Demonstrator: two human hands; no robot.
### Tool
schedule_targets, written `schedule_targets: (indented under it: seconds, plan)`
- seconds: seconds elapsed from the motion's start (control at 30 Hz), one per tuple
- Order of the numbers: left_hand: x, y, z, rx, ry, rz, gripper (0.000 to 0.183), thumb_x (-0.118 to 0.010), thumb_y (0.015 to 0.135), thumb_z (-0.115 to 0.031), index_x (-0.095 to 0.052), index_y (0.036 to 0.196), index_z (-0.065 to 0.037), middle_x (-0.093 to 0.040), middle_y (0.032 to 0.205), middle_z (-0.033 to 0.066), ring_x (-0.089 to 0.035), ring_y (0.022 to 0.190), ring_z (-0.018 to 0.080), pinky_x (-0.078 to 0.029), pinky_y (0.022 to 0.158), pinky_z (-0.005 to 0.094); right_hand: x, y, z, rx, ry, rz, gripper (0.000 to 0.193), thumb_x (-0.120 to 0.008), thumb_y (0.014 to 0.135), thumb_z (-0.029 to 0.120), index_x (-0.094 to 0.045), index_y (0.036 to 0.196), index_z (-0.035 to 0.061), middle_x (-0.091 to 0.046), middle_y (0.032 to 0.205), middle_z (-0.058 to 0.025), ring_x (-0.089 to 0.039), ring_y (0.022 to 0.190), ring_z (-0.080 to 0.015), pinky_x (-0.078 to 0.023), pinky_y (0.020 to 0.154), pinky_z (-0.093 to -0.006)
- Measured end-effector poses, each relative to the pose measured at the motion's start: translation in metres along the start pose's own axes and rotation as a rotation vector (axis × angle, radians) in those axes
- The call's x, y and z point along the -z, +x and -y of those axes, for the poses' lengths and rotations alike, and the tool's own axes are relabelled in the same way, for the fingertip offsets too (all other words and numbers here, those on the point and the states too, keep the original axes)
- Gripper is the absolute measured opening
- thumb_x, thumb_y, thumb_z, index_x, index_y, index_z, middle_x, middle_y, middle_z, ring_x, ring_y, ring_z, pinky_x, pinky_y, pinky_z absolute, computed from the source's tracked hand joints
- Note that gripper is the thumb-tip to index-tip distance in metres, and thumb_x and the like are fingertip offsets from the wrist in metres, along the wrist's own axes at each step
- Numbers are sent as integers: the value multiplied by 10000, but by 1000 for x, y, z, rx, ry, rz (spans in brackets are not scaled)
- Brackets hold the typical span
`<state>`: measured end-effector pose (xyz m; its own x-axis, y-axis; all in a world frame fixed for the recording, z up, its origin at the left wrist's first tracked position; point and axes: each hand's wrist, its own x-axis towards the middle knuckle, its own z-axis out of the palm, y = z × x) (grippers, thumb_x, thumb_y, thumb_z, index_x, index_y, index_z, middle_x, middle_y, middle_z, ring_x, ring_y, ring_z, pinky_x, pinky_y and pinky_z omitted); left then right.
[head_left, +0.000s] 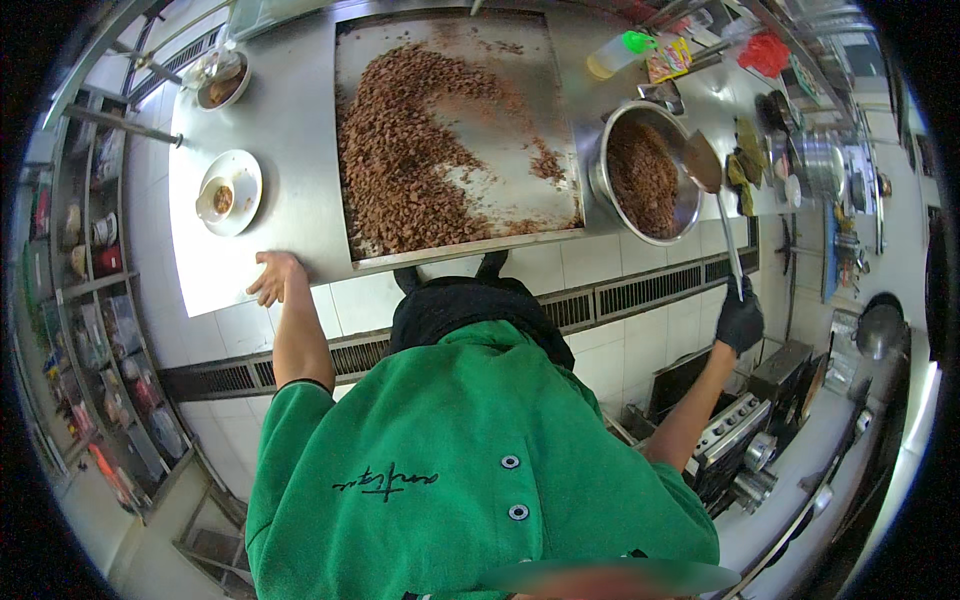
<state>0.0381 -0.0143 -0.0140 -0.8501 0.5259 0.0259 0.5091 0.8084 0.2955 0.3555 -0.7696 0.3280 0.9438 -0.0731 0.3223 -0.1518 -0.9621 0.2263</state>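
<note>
My right hand (740, 320), in a black glove, is closed around the end of a long metal ladle (728, 235). The ladle's brown-coated head is at the right rim of a steel bowl (693, 210). Inside that bowl lies a mound of brown crumbly food (643, 178), which looks like cooked mince. More of this crumbled food (400, 150) is heaped over the left and front of a large rectangular metal tray (520, 90), with thin scatterings at its right. My bare left hand (278, 278) rests at the table's front edge, left of the tray, fingers apart and holding nothing.
Left of the tray on the steel table (290, 130) stand a white plate with a small bowl (235, 190) and another food bowl (222, 90). A green-capped squeeze bottle (615, 55) and a colourful packet (668, 62) are behind the steel bowl. Shelves (100, 270) line the left.
</note>
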Motion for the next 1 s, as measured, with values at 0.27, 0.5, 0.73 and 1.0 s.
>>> schedule_targets:
  seconds: [0.27,0.5,0.73,1.0]
  plan:
    - [-1,0,-2,-3,35,-19,842,-544,853,-548,-366,1505,-46,-457,1214,214,-499,1134,352,-501,827,477,88,62,7,14,509,511,360,-745,979,365,-772,1167,59,-565,662,28,-452,536,-57,-344,486,-282]
    - [16,-2,0,-23,-8,89,841,-544,873,-541,-353,1501,-14,-462,1211,227,-502,1134,356,-522,850,484,65,62,101,601,510,739,314,-738,970,262,-772,1181,32,-697,779,-31,-564,583,-104,-462,557,-307]
    - [12,2,1,-36,15,101,834,-542,890,-548,-337,1489,-5,-446,1211,221,-504,1109,344,-530,843,461,54,64,186,817,121,738,472,-642,976,497,-798,1088,66,-746,904,-201,-718,825,-330,-558,805,-431]
    - [26,-1,-2,-37,24,141,828,-528,925,-579,-296,1488,-18,-427,1204,206,-501,1099,331,-536,847,447,17,89,191,1016,-200,763,503,-594,983,554,-799,1038,98,-744,967,-207,-695,905,-403,-530,821,-496]
